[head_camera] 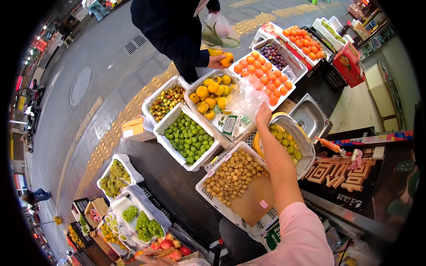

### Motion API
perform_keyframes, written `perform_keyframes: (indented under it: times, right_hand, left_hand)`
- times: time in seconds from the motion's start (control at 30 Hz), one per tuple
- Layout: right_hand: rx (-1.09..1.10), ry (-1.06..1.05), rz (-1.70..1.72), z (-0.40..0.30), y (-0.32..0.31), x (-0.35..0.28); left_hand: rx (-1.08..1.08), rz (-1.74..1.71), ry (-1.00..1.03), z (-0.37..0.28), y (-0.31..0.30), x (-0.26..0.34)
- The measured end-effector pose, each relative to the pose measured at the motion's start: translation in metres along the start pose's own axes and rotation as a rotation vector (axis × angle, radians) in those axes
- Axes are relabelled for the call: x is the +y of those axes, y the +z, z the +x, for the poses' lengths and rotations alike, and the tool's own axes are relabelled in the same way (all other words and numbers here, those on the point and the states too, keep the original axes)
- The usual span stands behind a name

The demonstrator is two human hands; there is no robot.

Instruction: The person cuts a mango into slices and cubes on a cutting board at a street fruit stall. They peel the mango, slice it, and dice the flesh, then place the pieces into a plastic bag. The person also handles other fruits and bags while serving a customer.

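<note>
My right hand [263, 114], on a bare forearm below a pink sleeve, reaches out over the fruit. It grips a thin clear plastic bag [248, 96], which hangs above the near right side of a tray of yellow-orange persimmons [213, 91]. The bag looks flimsy, and fruit shows through it. My left hand is out of view. Across the tray, a person in dark clothes holds persimmons [227, 60] in one hand and a plastic bag of green vegetables [220, 31] in the other. Under my forearm are a basket of longans [239, 166] and a basket of yellow-green fruit [288, 143].
White boxes hold green fruit [189, 138], jujubes [168, 101], orange fruit [263, 73] and purple plums [273, 55]. A printed code card [230, 125] lies in the persimmon tray. A steel sink [309, 114] stands at right. Grapes [148, 226] and pomegranates [169, 246] sit lower left.
</note>
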State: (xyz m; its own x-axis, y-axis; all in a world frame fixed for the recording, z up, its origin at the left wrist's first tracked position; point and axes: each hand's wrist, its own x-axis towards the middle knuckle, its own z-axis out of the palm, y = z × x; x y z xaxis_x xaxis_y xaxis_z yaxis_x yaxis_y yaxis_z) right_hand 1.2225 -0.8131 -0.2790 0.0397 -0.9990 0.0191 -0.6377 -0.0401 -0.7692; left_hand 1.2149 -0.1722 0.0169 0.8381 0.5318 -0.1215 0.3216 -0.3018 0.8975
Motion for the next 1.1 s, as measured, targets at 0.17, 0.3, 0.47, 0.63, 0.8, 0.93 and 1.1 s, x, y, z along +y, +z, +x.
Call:
perform_keyframes:
  times: [0.17, 0.3, 0.47, 0.63, 0.8, 0.93, 1.1]
  right_hand:
    - [-0.236, 0.225, -0.157, -0.009, 0.008, 0.015]
    - [-0.175, 0.508, 0.087, 0.004, 0.032, 0.028]
    - [0.045, 0.297, 0.006, -0.006, 0.018, 0.013]
    - [0.185, -0.084, 0.158, -0.01, -0.027, -0.044]
    - [-0.499, -0.097, 0.06, 0.028, -0.02, -0.02]
    - [-0.294, -0.043, -0.364, 0.065, 0.007, 0.04]
    - [-0.558, 0.727, 0.343, 0.04, 0.014, 0.024]
  left_hand:
    - [-0.034, 0.007, 0.011, -0.001, 0.007, -0.002]
    - [-0.048, 0.027, 0.017, -0.002, 0.009, -0.003]
    - [-0.063, 0.029, 0.022, -0.004, 0.009, -0.001]
    - [-0.072, 0.03, 0.019, -0.006, 0.007, 0.0]
    - [-0.063, 0.044, 0.001, -0.005, 0.006, -0.004]
    - [-0.056, 0.052, -0.011, -0.005, 0.008, -0.012]
    - [-0.059, 0.086, -0.015, -0.005, 0.013, -0.017]
